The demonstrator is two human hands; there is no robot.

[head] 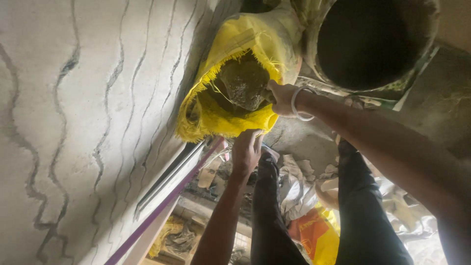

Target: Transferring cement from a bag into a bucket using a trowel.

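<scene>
Against the streaked grey wall a big dark round tub stood just beside an open yellow woven sack, which looked partly emptied, a grey lumpy mass still inside its mouth. The right hand, wearing a pale bangle, reached into that mouth, touching the mass; whether it gripped was unclear. The left hand pinched the sack's lower frayed edge.

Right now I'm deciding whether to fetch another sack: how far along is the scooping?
Done: cannot tell; the bucket interior is too dark. In hand: left hand grips the yellow sack rim, right hand reaches into the grey powder. Left: plenty of powder remains.
</scene>
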